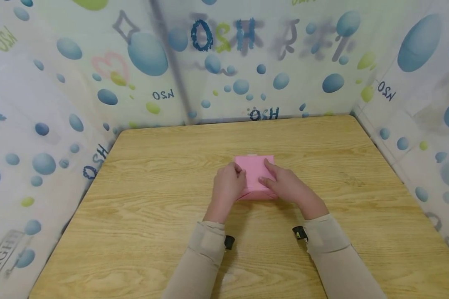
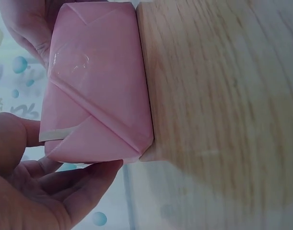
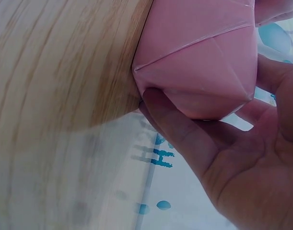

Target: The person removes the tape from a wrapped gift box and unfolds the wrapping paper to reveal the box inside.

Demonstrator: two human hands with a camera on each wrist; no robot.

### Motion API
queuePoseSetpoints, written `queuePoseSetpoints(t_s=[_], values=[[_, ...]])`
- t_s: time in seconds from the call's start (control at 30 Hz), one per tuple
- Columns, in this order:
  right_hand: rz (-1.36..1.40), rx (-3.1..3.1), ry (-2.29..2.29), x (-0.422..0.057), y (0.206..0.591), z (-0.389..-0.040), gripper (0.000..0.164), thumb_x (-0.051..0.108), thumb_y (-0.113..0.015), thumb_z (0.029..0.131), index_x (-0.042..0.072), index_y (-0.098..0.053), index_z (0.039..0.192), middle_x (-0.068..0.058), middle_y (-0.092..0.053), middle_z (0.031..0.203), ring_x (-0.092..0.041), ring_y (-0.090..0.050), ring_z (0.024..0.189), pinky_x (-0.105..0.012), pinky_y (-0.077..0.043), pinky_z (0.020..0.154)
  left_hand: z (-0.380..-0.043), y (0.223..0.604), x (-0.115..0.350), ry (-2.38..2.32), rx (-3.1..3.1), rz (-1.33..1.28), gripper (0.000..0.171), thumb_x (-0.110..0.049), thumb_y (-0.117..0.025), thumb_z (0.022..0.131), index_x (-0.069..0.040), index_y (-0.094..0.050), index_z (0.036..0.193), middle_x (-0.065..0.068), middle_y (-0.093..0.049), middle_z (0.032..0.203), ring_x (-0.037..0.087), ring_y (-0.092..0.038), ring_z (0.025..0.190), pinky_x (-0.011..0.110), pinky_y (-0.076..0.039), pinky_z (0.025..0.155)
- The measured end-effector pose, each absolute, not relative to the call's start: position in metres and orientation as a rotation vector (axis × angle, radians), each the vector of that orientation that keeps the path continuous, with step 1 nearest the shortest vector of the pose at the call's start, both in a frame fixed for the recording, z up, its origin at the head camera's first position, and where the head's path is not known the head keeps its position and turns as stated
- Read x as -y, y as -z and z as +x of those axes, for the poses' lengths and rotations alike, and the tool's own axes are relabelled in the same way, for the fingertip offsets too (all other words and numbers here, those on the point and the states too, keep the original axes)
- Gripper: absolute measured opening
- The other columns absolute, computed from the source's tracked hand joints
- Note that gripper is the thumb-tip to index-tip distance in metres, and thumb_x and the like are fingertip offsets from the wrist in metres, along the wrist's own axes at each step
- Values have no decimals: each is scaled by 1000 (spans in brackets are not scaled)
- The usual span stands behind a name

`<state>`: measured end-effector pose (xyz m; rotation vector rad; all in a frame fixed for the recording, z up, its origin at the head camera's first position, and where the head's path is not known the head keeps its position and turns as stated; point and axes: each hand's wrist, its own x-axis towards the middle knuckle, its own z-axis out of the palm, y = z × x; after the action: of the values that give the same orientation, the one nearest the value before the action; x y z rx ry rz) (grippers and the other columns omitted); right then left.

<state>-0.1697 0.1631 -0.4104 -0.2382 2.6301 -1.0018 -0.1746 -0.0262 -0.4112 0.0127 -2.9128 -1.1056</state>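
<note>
A box wrapped in pink paper sits on the wooden table between both hands. Folded flaps cross its near side, and a glossy patch like clear tape shows there in the left wrist view. A short pale strip lies near one upper corner, close to the left thumb. My left hand grips the box's left side, thumb at the top edge and fingers along the side. My right hand holds the right side, thumb on top, with a fingertip on the lower corner in the right wrist view.
The wooden table reaches out around the box on all sides. Walls with printed blue and green drops stand behind it and to left and right. A small pale bit shows at the box's far edge.
</note>
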Motion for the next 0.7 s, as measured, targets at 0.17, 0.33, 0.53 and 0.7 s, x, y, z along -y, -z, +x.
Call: queuePoseSetpoints(t_s=[0.17, 0.33, 0.53, 0.7], values=[[-236, -2621, 1010, -163, 412, -170, 74, 38, -55, 111, 7, -21, 169, -24, -29, 172, -43, -28, 161, -60, -27, 129, -172, 411, 29, 1147, 2931, 13, 15, -21, -65, 105, -7, -68, 102, 4, -65, 81, 16, -57, 66, 28, -44, 57], [-231, -2615, 1007, -164, 413, -170, 75, 40, -55, 111, 9, -21, 170, -23, -28, 173, -43, -26, 162, -61, -27, 129, -170, 408, 29, 1079, 2984, -8, 22, -25, -68, 103, -5, -70, 111, 6, -67, 82, 17, -58, 65, 29, -47, 56], [-231, -2619, 1003, -165, 412, -170, 75, 40, -54, 111, 8, -20, 170, -23, -27, 173, -43, -26, 162, -61, -27, 130, -171, 405, 27, 926, 2982, -40, 18, -22, -71, 100, -4, -75, 102, 7, -74, 85, 17, -62, 66, 28, -50, 58], [-221, -2615, 995, -165, 411, -169, 75, 40, -53, 112, 8, -20, 170, -24, -27, 173, -42, -27, 162, -61, -27, 130, -173, 405, 26, 880, 2969, -65, 16, -21, -73, 98, -6, -73, 93, 7, -72, 81, 16, -60, 64, 27, -48, 56]])
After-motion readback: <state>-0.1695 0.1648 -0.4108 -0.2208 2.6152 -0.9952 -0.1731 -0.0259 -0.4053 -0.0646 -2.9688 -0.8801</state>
